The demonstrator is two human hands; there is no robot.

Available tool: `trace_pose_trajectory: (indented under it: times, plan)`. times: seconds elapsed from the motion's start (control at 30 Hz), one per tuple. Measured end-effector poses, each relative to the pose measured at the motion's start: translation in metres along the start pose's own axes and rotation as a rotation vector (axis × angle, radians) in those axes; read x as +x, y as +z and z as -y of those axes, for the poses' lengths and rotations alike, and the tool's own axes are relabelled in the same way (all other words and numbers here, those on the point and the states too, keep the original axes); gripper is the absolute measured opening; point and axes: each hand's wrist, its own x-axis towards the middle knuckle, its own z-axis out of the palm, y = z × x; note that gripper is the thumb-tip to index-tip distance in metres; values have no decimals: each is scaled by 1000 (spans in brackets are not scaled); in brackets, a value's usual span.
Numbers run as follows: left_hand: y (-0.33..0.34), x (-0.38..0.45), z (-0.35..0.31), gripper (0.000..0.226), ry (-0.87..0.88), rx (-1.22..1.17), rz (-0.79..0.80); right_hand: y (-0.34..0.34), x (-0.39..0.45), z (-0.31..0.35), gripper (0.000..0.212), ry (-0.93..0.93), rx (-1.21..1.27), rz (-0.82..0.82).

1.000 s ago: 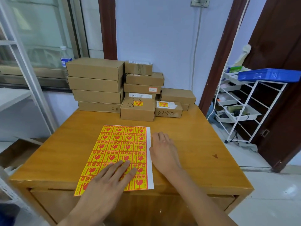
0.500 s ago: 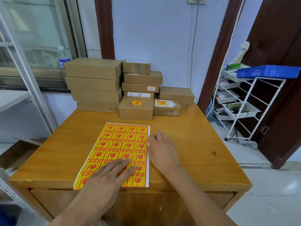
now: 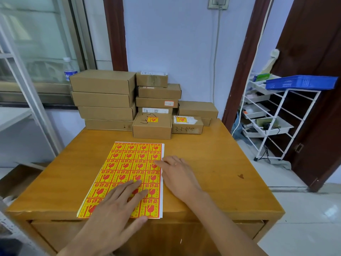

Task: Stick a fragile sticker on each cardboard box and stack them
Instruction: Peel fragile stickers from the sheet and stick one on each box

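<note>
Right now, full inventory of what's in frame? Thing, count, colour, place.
yellow-and-red fragile sticker sheet: one, flat on the table's near half
brown cardboard boxes: about twelve, stacked along the table's far edge
stickered cardboard boxes: two, brown, front of the stacks
wooden table: one, orange-brown, centre
clear plastic bottle: one, blue label, window sill, left
blue plastic tray: one, atop the white wire rack, right
left hand: flat on the sheet's near end
right hand: fingertips at the sheet's right edge

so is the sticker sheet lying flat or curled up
Flat: the sticker sheet lies spread on the table, with the left hand resting on its near end.
</note>
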Motion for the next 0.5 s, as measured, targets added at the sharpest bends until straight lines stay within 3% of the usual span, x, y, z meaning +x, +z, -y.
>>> trace_pose_trajectory:
  times: [0.17,0.37,0.5]
  plan:
    - [-14,24,1,71,-5,-140,-78,0,4,-7,58,-5,92,52]
    - [-27,118,-11,57,58,11,-160,-23,27,-54,69,101,48,29]
    - [-19,196,-17,54,105,94,-191,-35,73,-119,60,198,-42,-99]
